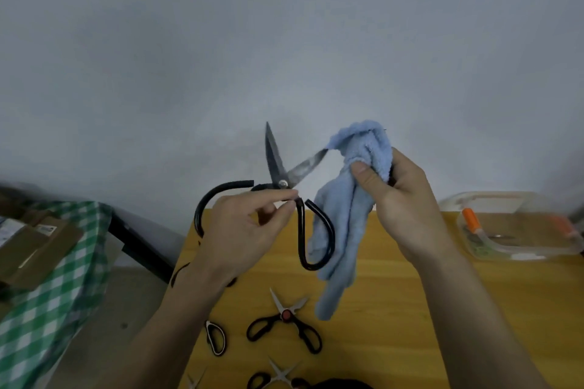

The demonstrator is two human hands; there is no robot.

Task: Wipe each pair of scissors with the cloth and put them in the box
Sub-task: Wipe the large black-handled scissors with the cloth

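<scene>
Fingers, left hand [243,230]: thumb and forefinger pinch the large black-handled scissors [278,181] just below the pivot, holding them upright above the bench's far edge with blades spread.
Far left: a green checked cloth [57,287] covers a separate surface carrying brown cardboard packets [34,246], well apart from the work.
Bench [395,325]: yellow wood, with several smaller pairs lying near the front edge.
Waiting pairs: red-pivot scissors [286,322] lie open at centre; a black handle loop [215,338] sits to their left; another open pair [278,376] shows at the bottom edge, partly cut off.
Blades: one points straight up, the other angles right with its tip touching the blue cloth [350,205].
Fingers, right hand [401,199]: clenched round the bunched upper part of the cloth, thumb pressed on the front; the rest hangs down past the scissors' right handle loop.
Box [518,227]: clear plastic, at the far right of the bench, already holding what looks like an orange-handled pair; contents are blurred.
Progress: judging by the layout, an early to middle stage, with one pair apparently boxed, one being wiped, at least three untouched.
Remaining: finish this pair's blades, carry it right to the box, then repeat for each pair on the bench.
</scene>
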